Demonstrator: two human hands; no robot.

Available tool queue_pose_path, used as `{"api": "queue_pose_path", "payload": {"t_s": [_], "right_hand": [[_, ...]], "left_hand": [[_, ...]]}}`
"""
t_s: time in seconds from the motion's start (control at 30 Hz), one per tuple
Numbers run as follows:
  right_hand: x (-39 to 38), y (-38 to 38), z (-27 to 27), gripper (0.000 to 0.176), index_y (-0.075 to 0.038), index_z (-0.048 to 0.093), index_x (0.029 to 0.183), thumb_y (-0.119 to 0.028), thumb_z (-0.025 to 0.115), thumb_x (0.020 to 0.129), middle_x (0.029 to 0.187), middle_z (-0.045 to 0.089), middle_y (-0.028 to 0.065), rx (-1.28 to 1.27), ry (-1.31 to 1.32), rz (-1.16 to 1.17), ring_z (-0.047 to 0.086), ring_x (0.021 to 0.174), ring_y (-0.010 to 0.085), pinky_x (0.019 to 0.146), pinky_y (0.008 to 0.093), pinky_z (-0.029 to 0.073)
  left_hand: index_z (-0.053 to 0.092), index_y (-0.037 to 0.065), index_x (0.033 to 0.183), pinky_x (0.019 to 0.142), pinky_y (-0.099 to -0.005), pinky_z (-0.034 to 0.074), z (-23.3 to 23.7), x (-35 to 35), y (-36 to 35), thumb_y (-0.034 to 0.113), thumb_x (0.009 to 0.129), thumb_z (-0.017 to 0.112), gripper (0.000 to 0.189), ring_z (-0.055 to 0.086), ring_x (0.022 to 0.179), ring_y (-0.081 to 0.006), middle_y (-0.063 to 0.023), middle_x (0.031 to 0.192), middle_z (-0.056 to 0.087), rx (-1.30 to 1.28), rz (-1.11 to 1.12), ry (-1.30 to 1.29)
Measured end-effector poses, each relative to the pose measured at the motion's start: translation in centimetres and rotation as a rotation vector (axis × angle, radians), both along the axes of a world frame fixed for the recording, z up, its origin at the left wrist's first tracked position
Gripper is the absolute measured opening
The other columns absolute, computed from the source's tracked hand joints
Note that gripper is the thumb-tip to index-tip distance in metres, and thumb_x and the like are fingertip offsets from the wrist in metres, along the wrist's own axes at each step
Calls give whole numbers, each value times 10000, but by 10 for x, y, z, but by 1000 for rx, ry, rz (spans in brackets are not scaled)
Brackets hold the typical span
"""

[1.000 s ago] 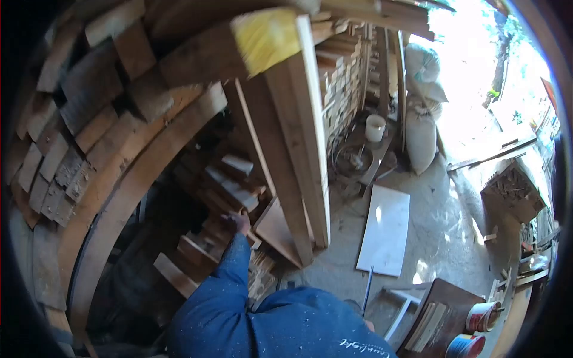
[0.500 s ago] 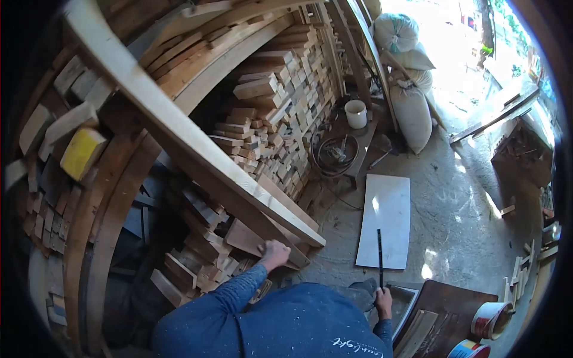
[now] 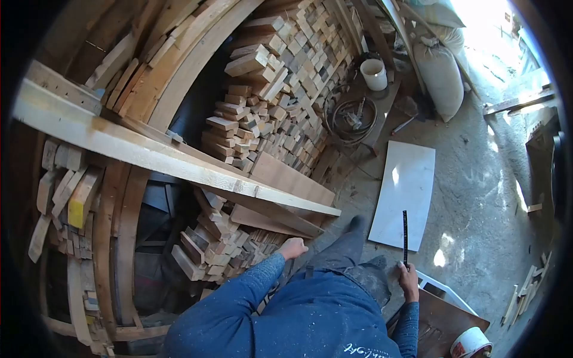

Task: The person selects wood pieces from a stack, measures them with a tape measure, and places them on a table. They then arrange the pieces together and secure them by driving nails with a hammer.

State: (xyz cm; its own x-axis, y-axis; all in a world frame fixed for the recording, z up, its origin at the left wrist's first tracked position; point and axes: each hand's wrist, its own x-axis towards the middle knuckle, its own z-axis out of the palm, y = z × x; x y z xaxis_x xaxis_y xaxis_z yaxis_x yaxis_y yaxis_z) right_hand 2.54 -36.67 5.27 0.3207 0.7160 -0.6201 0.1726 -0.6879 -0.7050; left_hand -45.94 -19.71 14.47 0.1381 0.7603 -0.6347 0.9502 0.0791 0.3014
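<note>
My right hand (image 3: 409, 279) is closed round the lower end of a thin black strip (image 3: 405, 237), which stands up over the lower part of a white panel (image 3: 404, 194) on the floor. My left hand (image 3: 293, 247) is closed in a loose fist beside the low end of a long pale beam (image 3: 197, 172). Whether anything is inside that fist cannot be made out. Just beyond it lie a brown board (image 3: 268, 221) and a stack of short wood offcuts (image 3: 224, 253).
Stacked wood blocks (image 3: 298, 71) fill the rack ahead. A white bucket (image 3: 373, 74) and a coiled hose (image 3: 353, 119) rest on a low bench. Sacks (image 3: 440, 80) lean at the back right. A paint bucket (image 3: 470, 344) stands at lower right.
The view has shifted, and my legs now show. My left hand has come away from the beam's end toward my body. My right hand still holds the black strip.
</note>
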Motion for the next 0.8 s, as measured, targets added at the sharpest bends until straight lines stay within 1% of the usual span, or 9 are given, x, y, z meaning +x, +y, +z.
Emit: {"api": "queue_pose_path", "payload": {"t_s": [0.07,0.1,0.17,0.2,0.4,0.57,0.67,0.77,0.8], "right_hand": [[3,-4,-27,413,2,613,1120,-390,618,991,712,603,77,0,-47,23,604,608,187,549,349,483],[5,-7,-38,440,13,616,1152,-396,614,990,836,636,150,-49,-61,79,628,760,262,673,380,492],[4,10,2,498,35,620,1215,-406,605,986,1084,701,296,-142,-94,189,678,1064,412,922,440,509],[0,27,36,502,42,630,1207,-401,611,971,1130,688,311,-177,-70,210,665,1106,430,945,456,505],[-2,90,53,525,67,651,1191,-405,615,964,1145,689,317,-266,-82,311,662,1114,448,947,457,506],[-24,199,57,451,31,685,1150,-370,614,956,1065,699,298,-100,-130,441,662,1039,473,918,478,511],[-55,264,77,394,-20,669,1147,-359,612,955,1096,671,275,84,-60,542,643,1048,460,898,524,514],[-83,312,94,383,-24,662,1141,-349,618,943,1096,664,277,64,-51,699,649,1041,452,910,532,514],[-90,322,103,393,-23,659,1157,-349,622,940,1105,665,280,33,-67,733,648,1055,449,921,523,512]], "left_hand": [[738,37,805,850,-471,542,-8,-6,3,337,798,712,301,706,923,-365,-197,930,733,-90,-11,-27],[747,38,821,855,-471,541,-13,-8,8,343,785,731,308,705,939,-364,-203,945,734,-132,-18,-44],[748,40,828,860,-475,537,-33,-5,19,349,792,730,312,701,949,-368,-205,936,732,-160,-75,-55],[749,41,831,863,-477,535,-42,0,27,353,796,729,314,699,953,-369,-207,931,732,-171,-105,-63],[744,51,889,862,-477,532,-68,65,116,361,873,675,318,695,952,-375,-196,926,727,-159,-108,-147],[717,28,1076,927,-430,526,-14,166,198,360,942,641,366,680,1076,-332,-171,1129,722,-121,-148,-397],[719,7,1080,863,-407,548,-17,200,202,369,966,639,388,715,985,-280,-159,1063,743,-197,-144,-561],[722,-8,1085,774,-363,561,-6,213,216,342,969,663,373,720,852,-206,-131,960,755,-531,-4,-545],[724,-16,1033,700,-324,551,-17,206,214,296,942,706,325,689,746,-154,-98,853,743,-474,77,-556]]}}
